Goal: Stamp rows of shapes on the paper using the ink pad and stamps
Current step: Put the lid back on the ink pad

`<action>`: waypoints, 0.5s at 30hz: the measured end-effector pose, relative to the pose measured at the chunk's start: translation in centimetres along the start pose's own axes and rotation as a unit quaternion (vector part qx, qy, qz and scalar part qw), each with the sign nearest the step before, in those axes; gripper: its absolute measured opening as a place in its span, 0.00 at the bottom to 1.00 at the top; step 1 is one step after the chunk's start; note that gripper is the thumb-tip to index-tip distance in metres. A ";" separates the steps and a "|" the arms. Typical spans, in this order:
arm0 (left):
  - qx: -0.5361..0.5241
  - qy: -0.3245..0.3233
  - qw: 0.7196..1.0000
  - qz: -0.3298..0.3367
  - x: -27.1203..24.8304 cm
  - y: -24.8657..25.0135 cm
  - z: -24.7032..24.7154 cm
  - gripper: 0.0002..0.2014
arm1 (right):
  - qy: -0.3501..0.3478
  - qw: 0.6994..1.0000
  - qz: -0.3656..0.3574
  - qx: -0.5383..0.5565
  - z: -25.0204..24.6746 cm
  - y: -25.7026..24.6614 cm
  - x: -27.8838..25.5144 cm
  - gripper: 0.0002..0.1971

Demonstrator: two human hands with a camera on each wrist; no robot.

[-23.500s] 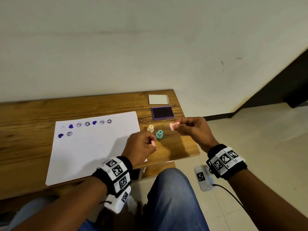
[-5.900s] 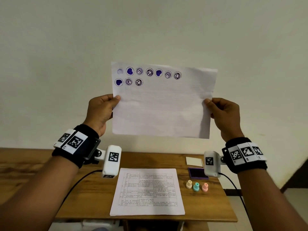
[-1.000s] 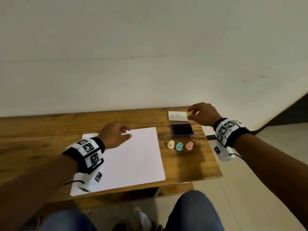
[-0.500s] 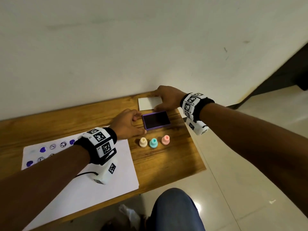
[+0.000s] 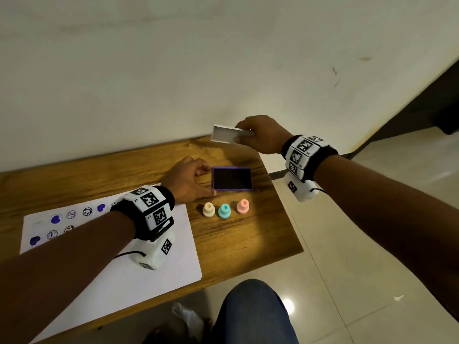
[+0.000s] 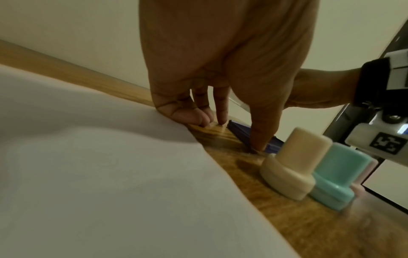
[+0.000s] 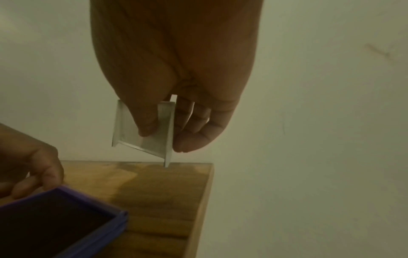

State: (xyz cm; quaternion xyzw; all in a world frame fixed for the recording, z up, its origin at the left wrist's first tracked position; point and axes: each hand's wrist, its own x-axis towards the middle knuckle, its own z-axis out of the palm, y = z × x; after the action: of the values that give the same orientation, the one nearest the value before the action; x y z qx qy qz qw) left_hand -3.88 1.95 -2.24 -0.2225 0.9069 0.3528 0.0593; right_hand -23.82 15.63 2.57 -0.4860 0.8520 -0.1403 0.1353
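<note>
The purple ink pad (image 5: pixel 232 178) lies uncovered on the wooden table, also seen in the wrist views (image 6: pixel 271 141) (image 7: pixel 55 223). My right hand (image 5: pixel 239 132) (image 7: pixel 166 139) pinches its clear lid (image 5: pixel 224 134) (image 7: pixel 159 139) in the air above the table's back edge. My left hand (image 5: pixel 210 180) (image 6: pixel 238 136) rests its thumb and fingertips on the table against the pad's left edge. In front of the pad stand a cream stamp (image 5: pixel 208 210) (image 6: pixel 293 167), a teal stamp (image 5: pixel 224 211) (image 6: pixel 335 176) and a pink stamp (image 5: pixel 242 206). The white paper (image 5: pixel 149 256) (image 6: pixel 110 174) with purple prints lies under my left forearm.
The table (image 5: pixel 248 244) ends just right of the pad and stamps, with tiled floor (image 5: pixel 360 244) beyond. A plain wall (image 5: pixel 223 70) rises right behind the table. My knee (image 5: pixel 248 311) is below the front edge.
My right hand has picked the clear lid up off the table behind the pad and holds it in the air. The left hand stays at the pad's left edge.
</note>
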 end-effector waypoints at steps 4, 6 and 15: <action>0.029 -0.026 0.999 -0.001 0.4 -0.1 -0.1 0.46 | 0.067 0.998 0.014 0.009 -0.6 0.9 -3.0 0.11; 0.043 -0.043 0.998 -0.006 0.7 0.0 -0.2 0.45 | 0.066 0.998 0.010 0.009 -0.2 1.4 -4.6 0.10; 0.028 -0.013 0.999 -0.011 0.6 -0.5 0.0 0.41 | 0.042 0.997 -0.059 -0.011 3.0 -0.6 -8.1 0.16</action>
State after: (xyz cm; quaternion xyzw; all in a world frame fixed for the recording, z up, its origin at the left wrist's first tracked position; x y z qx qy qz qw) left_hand -4.17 1.38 -2.69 -0.2259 0.9133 0.3291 0.0811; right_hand -18.23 22.04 0.75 -0.5307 0.8281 -0.1590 0.0857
